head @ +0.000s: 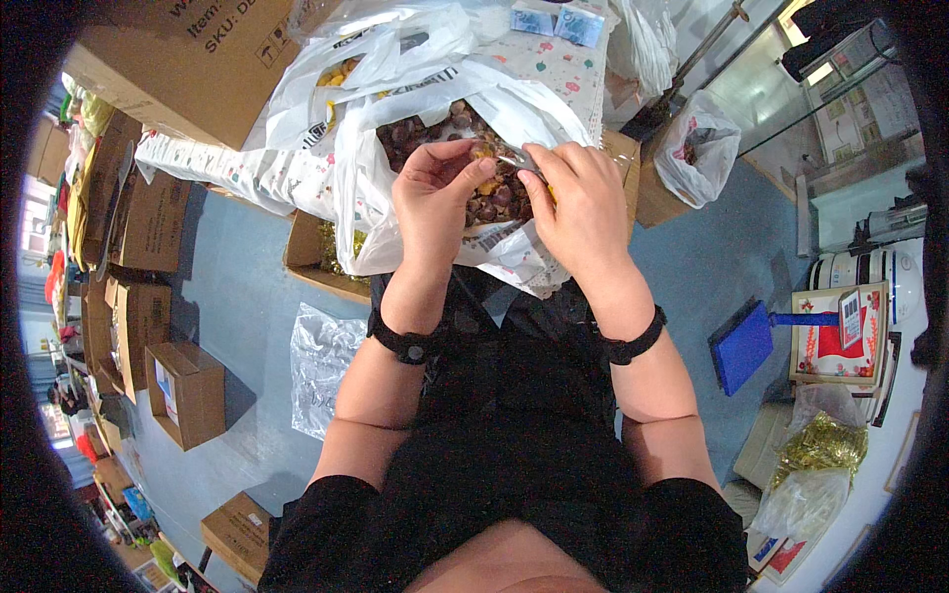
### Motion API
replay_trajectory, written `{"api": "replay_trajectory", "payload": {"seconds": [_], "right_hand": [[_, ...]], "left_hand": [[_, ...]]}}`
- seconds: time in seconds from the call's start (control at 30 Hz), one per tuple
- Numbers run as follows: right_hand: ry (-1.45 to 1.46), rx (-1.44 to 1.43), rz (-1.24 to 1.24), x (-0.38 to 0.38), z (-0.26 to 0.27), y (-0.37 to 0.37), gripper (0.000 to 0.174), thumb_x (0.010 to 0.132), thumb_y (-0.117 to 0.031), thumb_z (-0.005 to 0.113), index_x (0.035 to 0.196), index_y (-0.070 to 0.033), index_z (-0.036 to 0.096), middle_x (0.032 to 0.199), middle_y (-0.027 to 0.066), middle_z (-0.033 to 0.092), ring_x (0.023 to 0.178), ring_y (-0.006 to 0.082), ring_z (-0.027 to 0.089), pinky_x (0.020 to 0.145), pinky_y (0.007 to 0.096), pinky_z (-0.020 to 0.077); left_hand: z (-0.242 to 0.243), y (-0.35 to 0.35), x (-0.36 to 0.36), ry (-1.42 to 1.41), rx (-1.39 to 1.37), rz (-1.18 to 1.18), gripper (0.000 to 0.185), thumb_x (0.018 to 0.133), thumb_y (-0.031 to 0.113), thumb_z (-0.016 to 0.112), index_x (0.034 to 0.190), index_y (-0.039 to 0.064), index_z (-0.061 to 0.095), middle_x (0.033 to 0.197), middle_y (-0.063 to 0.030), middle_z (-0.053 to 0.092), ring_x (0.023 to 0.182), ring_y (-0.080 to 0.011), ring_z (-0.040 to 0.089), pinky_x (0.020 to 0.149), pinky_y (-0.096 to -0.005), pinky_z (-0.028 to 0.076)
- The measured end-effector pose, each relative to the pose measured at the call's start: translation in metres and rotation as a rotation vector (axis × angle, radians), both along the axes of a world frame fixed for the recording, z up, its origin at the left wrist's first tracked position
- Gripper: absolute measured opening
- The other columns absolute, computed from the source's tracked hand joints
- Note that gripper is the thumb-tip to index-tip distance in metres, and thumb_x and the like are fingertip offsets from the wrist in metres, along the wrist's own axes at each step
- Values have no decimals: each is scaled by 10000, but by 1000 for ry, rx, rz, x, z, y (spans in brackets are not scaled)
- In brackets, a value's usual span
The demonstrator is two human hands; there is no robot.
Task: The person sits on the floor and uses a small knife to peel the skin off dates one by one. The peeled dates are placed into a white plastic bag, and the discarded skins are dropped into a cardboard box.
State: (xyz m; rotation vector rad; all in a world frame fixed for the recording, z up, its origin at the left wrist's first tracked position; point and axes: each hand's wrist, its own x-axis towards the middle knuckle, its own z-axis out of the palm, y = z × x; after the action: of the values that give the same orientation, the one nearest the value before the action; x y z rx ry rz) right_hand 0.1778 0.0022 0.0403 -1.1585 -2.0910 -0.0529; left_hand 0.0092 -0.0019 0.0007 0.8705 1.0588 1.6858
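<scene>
My left hand point(441, 178) pinches a partly peeled chestnut point(482, 150) between thumb and fingertips. In my right hand point(582, 189) is a small metal cutting tool point(523, 161), its tip close against the chestnut. Its exact kind is hidden by my fingers. Below both hands, an open white plastic bag point(363, 178) holds many brown chestnuts point(493, 204) and bits of shell. A second white plastic bag point(296, 118) behind it contains yellow peeled kernels point(337, 73). Both bags rest on a table with a floral-print cover point(545, 70).
A large cardboard box point(178, 74) stands at the table's left. Under the table edge is an open carton point(311, 256) with gold tinsel. A bag-lined bin point(700, 159) stands right, near a blue dustpan point(741, 348). Clear plastic point(322, 370) lies on the floor.
</scene>
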Motion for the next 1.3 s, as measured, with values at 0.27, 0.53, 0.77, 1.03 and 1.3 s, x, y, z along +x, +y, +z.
{"api": "replay_trajectory", "payload": {"seconds": [0.27, 0.53, 0.77, 1.03, 1.3], "right_hand": [[41, 0, -17, -4, -2, -3, 241, 905, -164, 747, 1113, -43, 738, 921, 99, 641, 900, 325, 622, 827, 432, 486], [100, -14, -48, -10, -6, -2, 223, 911, -148, 738, 1099, -29, 722, 905, 107, 634, 853, 327, 629, 778, 441, 492], [26, -73, -87, -10, -6, 0, 197, 930, -174, 711, 1078, -46, 717, 905, 117, 638, 874, 342, 638, 788, 453, 503], [0, -188, -197, -3, -6, 10, 183, 937, -186, 702, 1048, -44, 734, 912, 146, 673, 875, 368, 673, 765, 468, 533], [36, -106, -138, -3, 0, 14, 202, 935, -212, 696, 1014, -31, 740, 875, 144, 678, 858, 339, 682, 771, 459, 531]], "left_hand": [[6, -2, 6, -72, -26, -4, 282, 898, -28, 786, 1159, -60, 684, 1030, -115, 740, 910, -160, 724, 838, -280, 609], [4, -3, 12, -34, -38, -53, 276, 926, -13, 765, 1180, -72, 677, 1030, -119, 745, 912, -163, 728, 835, -277, 609], [0, -4, 12, 300, 33, 59, 251, 915, -21, 768, 1154, -51, 699, 1020, -89, 754, 911, -126, 712, 832, -254, 574], [10, -5, 12, 410, 239, 202, 291, 884, -105, 735, 1153, 1, 711, 1077, -74, 743, 991, -137, 703, 848, -272, 580], [22, 1, -6, 160, 40, -44, 264, 991, 21, 693, 1247, -40, 685, 1112, -79, 741, 932, -117, 690, 836, -258, 578]]}}
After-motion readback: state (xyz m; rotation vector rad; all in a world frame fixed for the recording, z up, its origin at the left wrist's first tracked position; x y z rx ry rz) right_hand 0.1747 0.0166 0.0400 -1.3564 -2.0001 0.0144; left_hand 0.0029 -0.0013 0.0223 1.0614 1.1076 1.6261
